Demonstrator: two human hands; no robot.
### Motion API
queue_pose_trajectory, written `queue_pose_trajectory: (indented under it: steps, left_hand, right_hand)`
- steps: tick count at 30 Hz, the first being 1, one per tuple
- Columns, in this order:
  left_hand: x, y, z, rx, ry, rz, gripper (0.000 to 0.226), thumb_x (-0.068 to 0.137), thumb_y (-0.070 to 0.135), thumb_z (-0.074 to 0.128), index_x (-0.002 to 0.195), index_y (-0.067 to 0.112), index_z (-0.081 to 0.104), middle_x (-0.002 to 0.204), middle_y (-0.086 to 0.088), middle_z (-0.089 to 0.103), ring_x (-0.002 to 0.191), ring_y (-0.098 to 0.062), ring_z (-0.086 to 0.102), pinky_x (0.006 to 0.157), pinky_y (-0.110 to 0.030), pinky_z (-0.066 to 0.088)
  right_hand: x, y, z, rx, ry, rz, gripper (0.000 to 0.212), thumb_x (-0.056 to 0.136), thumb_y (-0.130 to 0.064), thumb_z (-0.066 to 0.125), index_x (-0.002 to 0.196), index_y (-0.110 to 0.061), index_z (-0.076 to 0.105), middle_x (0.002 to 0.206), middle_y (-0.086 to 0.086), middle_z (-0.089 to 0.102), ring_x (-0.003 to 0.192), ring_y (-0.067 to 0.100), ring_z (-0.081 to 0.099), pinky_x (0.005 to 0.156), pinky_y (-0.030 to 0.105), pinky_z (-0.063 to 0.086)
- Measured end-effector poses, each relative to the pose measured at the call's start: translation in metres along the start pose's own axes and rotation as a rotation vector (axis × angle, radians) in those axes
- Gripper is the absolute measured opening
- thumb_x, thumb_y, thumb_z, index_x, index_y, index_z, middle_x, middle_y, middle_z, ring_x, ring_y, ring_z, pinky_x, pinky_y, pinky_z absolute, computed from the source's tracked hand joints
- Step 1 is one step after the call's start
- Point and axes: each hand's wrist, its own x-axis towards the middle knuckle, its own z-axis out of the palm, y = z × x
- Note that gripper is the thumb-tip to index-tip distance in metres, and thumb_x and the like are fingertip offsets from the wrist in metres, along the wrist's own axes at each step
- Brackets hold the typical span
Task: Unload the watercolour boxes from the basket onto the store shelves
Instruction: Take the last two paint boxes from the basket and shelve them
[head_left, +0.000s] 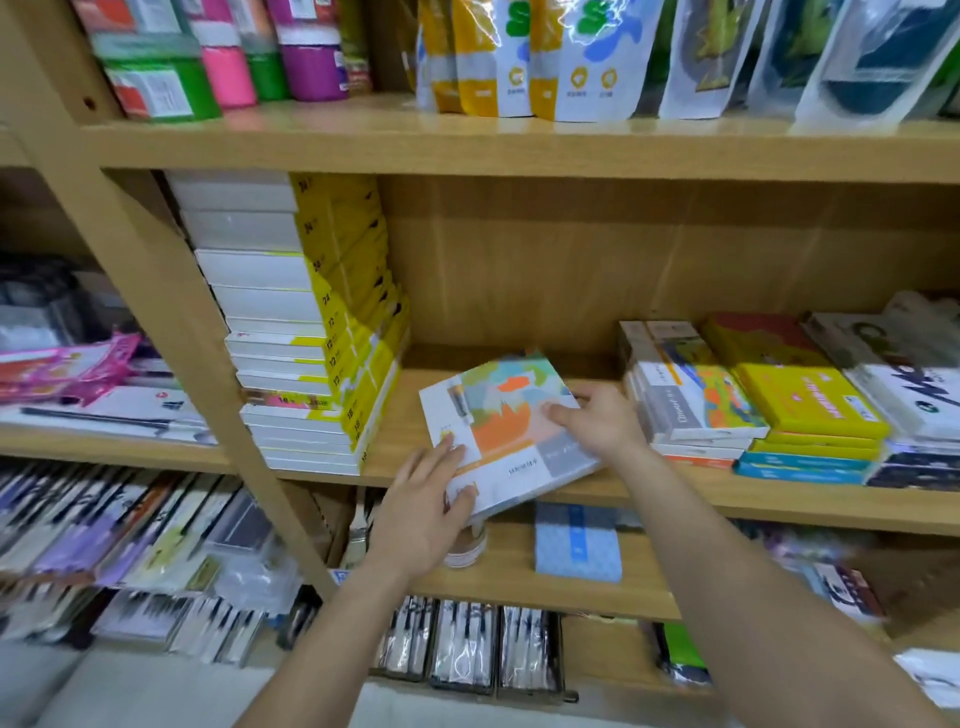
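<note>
Watercolour box (506, 434) held in both hands over the front edge of the middle shelf (675, 499), tilted, near corner overhanging the shelf lip toward 6 o'clock. Cover printed in orange, green and pale blue patches with a white margin; lettering too blurred to read.

Left hand (421, 512) at the box's 7 o'clock corner, fingers (441, 454) laid across the top face, thumb at the near edge; grip closed on the box. Right hand (605, 418) at the box's 3 o'clock edge, thumb on top, remaining fingers curled behind the far side; grip likewise closed on the box. Whether the box's far edge rests on the shelf board: cannot tell.

At 9 o'clock of the box, a tall stack of white-and-yellow boxes (306, 332) against the shelf upright (171, 322), numerals 24, 12 and 18 on the spines. At 3 o'clock, low stacks of assorted boxes (696, 405), just beside the right hand, then yellow flat packs (810, 400) farther along. Bare shelf board between the two groups, occupied only by the held box.

Upper shelf at 12 o'clock: paint jars (311, 67) in pink, green and purple, and glossy pouches (587, 57) standing upright.

Lower shelf at 6 o'clock: a blue patterned pack (577, 545) lying flat and a tape roll (467, 548), partly hidden under the left hand. Below that, wrapped sets (462, 647) in a row. Neighbouring bay at 9 o'clock: pink packets (72, 369) and rows of slanted packs, blurred.

Basket not seen.
</note>
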Motion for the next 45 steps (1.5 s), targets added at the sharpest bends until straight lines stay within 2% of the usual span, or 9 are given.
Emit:
queue_pose_trajectory:
  steps: [7,11,17,21,24,27,32,41,45]
  left_hand:
    - [-0.001,0.006,0.003,0.186,0.039,-0.012,0.068,0.093,0.063,0.037,0.150,0.027,0.048,0.159,0.008,0.042,0.147,-0.024,0.030,0.117,-0.038,0.033]
    - [-0.003,0.016,0.003,0.227,0.044,-0.015,0.076,0.088,0.067,0.026,0.143,0.026,0.057,0.148,0.006,0.051,0.141,-0.023,0.037,0.111,-0.041,0.039]
    - [0.036,-0.003,-0.015,0.034,0.050,0.036,0.040,0.090,0.046,0.050,0.111,0.027,0.079,0.105,0.004,0.060,0.106,-0.026,0.052,0.095,-0.045,0.046]
    - [0.093,-0.016,-0.026,0.110,-0.130,-0.105,0.068,0.090,0.052,0.065,0.149,0.023,0.047,0.161,-0.007,0.031,0.150,-0.031,0.024,0.119,-0.039,0.026]
    - [0.116,-0.014,-0.023,0.197,-0.208,-0.181,0.092,0.086,0.069,0.059,0.159,0.025,0.026,0.167,-0.008,0.024,0.151,-0.031,0.021,0.119,-0.040,0.025]
    - [0.092,-0.009,-0.025,0.321,-0.135,-0.226,0.088,0.087,0.076,0.043,0.156,0.022,0.030,0.159,-0.015,0.036,0.141,-0.039,0.035,0.112,-0.044,0.032]
    - [-0.002,0.022,-0.007,0.374,0.037,-0.177,0.095,0.084,0.074,0.031,0.154,0.011,0.040,0.128,-0.023,0.054,0.115,-0.042,0.053,0.093,-0.047,0.049]
    - [-0.023,0.045,0.012,-0.081,-0.027,0.132,0.043,0.089,0.051,0.056,0.124,0.033,0.073,0.101,0.009,0.056,0.095,-0.017,0.065,0.082,-0.038,0.055]
    - [0.011,0.024,0.011,0.222,0.052,0.172,0.056,0.081,0.063,0.068,0.133,0.041,0.065,0.140,-0.003,0.057,0.132,-0.035,0.048,0.103,-0.052,0.046]
  right_hand:
    - [-0.027,0.012,0.012,-0.384,0.182,-0.058,0.042,0.091,-0.044,0.064,0.129,-0.028,0.068,0.131,0.006,0.059,0.125,0.032,0.053,0.099,0.042,0.045]
    - [-0.083,0.038,0.025,-0.433,0.350,-0.230,0.032,0.085,-0.026,0.072,0.115,-0.014,0.076,0.111,0.013,0.067,0.103,0.039,0.061,0.089,0.044,0.049]
    - [-0.077,0.034,0.028,-0.495,0.100,-0.263,0.050,0.095,-0.048,0.059,0.136,-0.019,0.065,0.141,0.008,0.054,0.125,0.033,0.054,0.105,0.039,0.043]
    - [-0.063,0.042,0.022,-0.491,-0.049,-0.264,0.089,0.081,-0.081,0.051,0.150,-0.025,0.048,0.155,0.000,0.035,0.141,0.024,0.036,0.113,0.037,0.035]
    - [-0.048,0.048,0.015,-0.499,-0.163,-0.269,0.107,0.073,-0.084,0.060,0.159,-0.025,0.034,0.165,0.003,0.019,0.151,0.024,0.014,0.122,0.039,0.021]
    - [-0.032,0.047,0.005,-0.498,-0.156,-0.191,0.097,0.082,-0.069,0.068,0.160,-0.028,0.028,0.169,0.004,0.004,0.155,0.032,-0.001,0.125,0.048,0.013]
    - [-0.024,0.028,0.014,-0.307,0.080,-0.114,0.037,0.092,-0.007,0.059,0.128,-0.011,0.066,0.127,0.016,0.067,0.124,0.038,0.058,0.098,0.040,0.049]
    - [0.033,0.002,0.029,-0.505,-0.196,-0.211,0.060,0.097,-0.043,0.053,0.154,-0.027,0.043,0.168,-0.002,0.030,0.155,0.029,0.018,0.124,0.048,0.010]
    - [0.037,0.006,0.032,-0.364,0.052,-0.264,0.040,0.097,-0.030,0.063,0.135,-0.020,0.065,0.149,0.006,0.053,0.140,0.032,0.036,0.118,0.043,0.030]
